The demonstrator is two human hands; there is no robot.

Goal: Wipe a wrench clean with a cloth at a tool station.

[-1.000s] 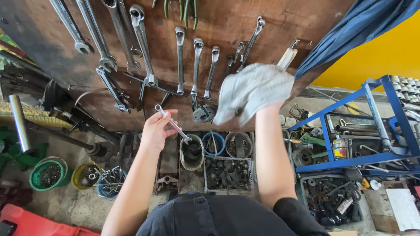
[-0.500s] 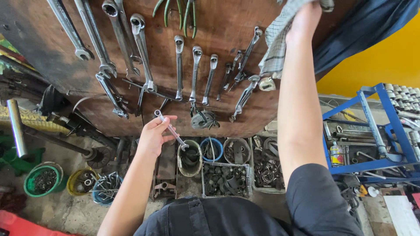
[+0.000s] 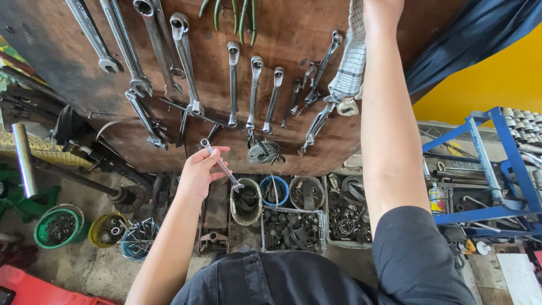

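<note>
The left hand (image 3: 199, 172) pinches a small combination wrench (image 3: 221, 165) by the middle of its shank, fingers curled round it and thumb on top, holding it slantwise just in front of the lower edge of the wooden tool board (image 3: 293, 51). The right hand (image 3: 383, 10) is raised to the top of the board at the right, closed on the upper end of a checked grey cloth (image 3: 350, 62) that hangs down the board face beside the forearm; the fingers run out of view, so the exact grip cannot be told. On the board a row of larger wrenches (image 3: 232, 85) hangs by their ring ends, long ones far left, shorter ones toward the middle, with green-handled pliers (image 3: 234, 12) at the top. Below, on the floor, stand a blue tub (image 3: 273, 190), a wire basket of dark parts (image 3: 292, 229) and a green bucket (image 3: 58, 227) at the left. Judging by this, the step in hand is hanging the cloth up while the wrench waits; the wrench would then need a free peg that its ring end fits, which calls for turning it upright.
</note>
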